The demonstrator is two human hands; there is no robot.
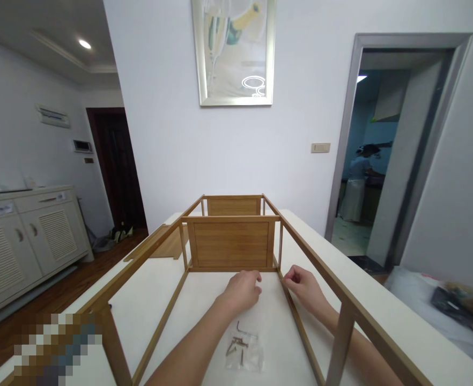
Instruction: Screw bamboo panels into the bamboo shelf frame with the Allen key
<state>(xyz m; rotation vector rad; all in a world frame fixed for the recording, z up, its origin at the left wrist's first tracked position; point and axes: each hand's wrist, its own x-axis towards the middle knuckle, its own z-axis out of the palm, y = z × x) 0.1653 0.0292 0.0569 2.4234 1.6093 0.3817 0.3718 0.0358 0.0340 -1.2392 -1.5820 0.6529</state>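
Observation:
A bamboo-coloured wooden frame (231,219) lies on a white table (148,300), with a slatted panel (230,244) fixed across it. My left hand (242,290) rests inside the frame, just below the panel's lower edge, its fingers curled in a pinch; what they hold is too small to make out. My right hand (304,288) is also pinched, its fingertips at the lower right rail (301,327) near the panel's corner. Between my forearms lies a clear plastic bag (245,351) with several screws (236,346) and a bent hex key (242,328).
A loose wooden board (168,242) lies on the table's far left. A white sideboard (27,236) stands at the left wall. Through the doorway (381,155) on the right, another person (359,182) stands in a far room. A picture (234,51) hangs on the wall ahead.

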